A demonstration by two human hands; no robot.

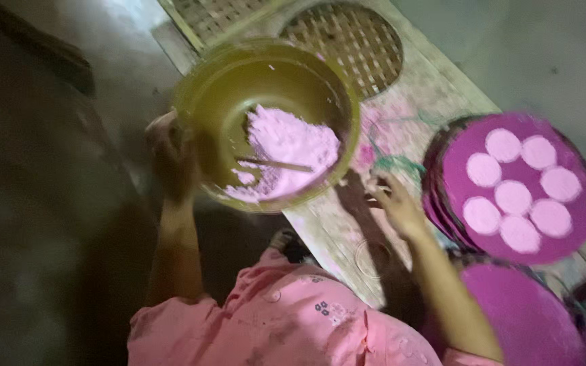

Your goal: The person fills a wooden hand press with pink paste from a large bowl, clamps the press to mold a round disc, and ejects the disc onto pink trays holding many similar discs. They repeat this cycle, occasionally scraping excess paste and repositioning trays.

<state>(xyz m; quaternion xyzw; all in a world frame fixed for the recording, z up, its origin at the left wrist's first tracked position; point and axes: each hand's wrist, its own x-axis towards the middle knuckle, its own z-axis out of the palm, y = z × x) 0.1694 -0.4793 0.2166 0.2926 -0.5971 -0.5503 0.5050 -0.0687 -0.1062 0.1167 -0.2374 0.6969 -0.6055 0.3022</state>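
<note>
My left hand (169, 157) grips the left rim of a large yellow-green bowl (211, 88), which is tilted toward me. The bowl holds a pale pink paste (286, 146), and a thin stick (276, 165) lies across it. My right hand (391, 200) hovers with spread fingers just right of the bowl's lower edge, over the wooden table (327, 224), holding nothing. The frame is blurred by motion.
At the right is a stack of round magenta trays (578, 224); the top one carries several pale pink discs (513, 196). Another magenta round (527, 318) lies at the lower right. Woven bamboo trays (354, 41) sit at the far end of the pink-stained table.
</note>
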